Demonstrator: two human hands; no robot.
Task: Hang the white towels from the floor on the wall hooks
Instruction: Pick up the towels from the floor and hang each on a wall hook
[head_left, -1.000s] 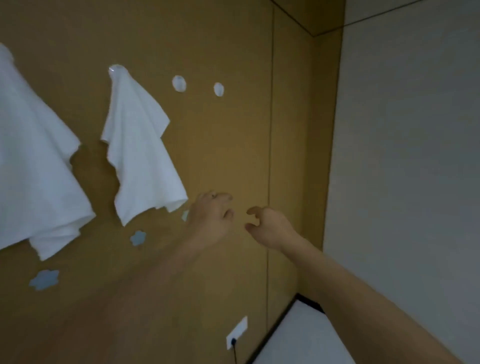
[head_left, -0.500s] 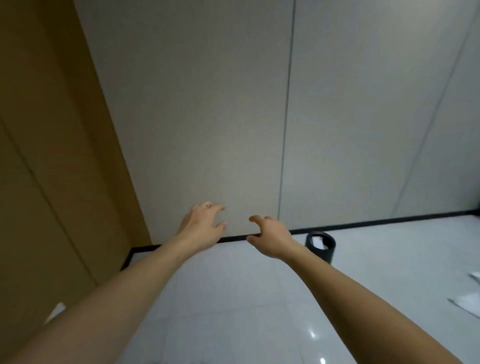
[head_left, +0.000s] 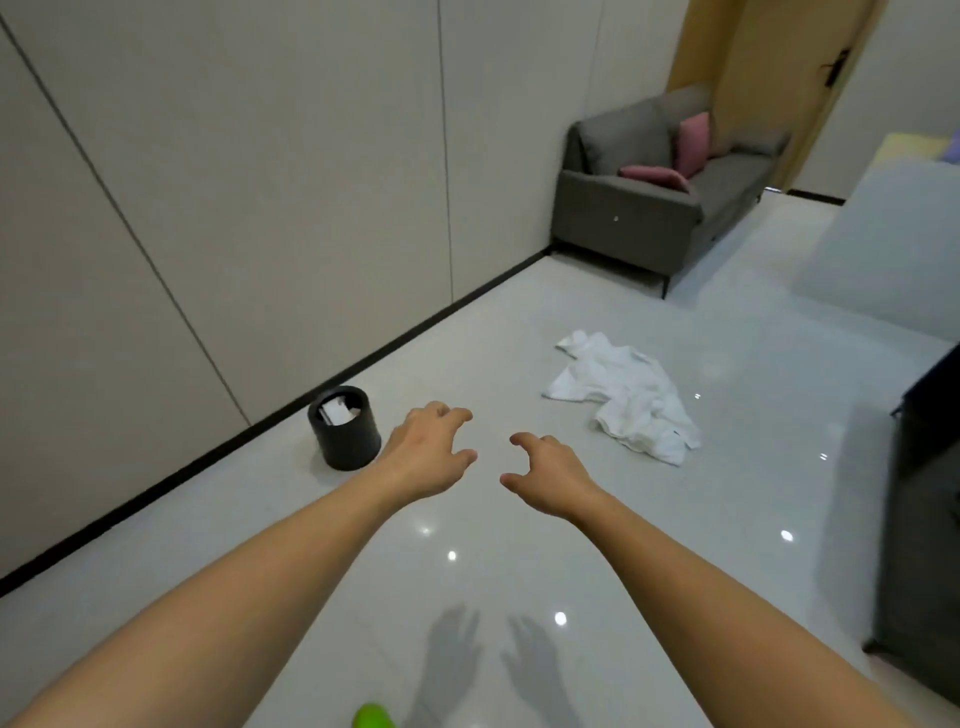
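Note:
A heap of crumpled white towels (head_left: 626, 395) lies on the glossy pale floor, ahead and to the right of both hands. My left hand (head_left: 427, 451) and my right hand (head_left: 550, 472) are stretched out in front of me, side by side, fingers curled and apart, with nothing in them. The right hand is the nearer one to the towels but is well short of them. The wall hooks and the hung towels are out of view.
A small black bin (head_left: 344, 427) with white paper inside stands by the grey wall's black skirting, just left of my left hand. A grey sofa (head_left: 660, 192) with pink cushions is at the far end. A dark cabinet (head_left: 919, 519) stands at the right edge.
My view has swung right, away from the brown wall with its hooks and hung towels, past the grey wall, down to the floor with the towel heap. Both hands stayed empty.

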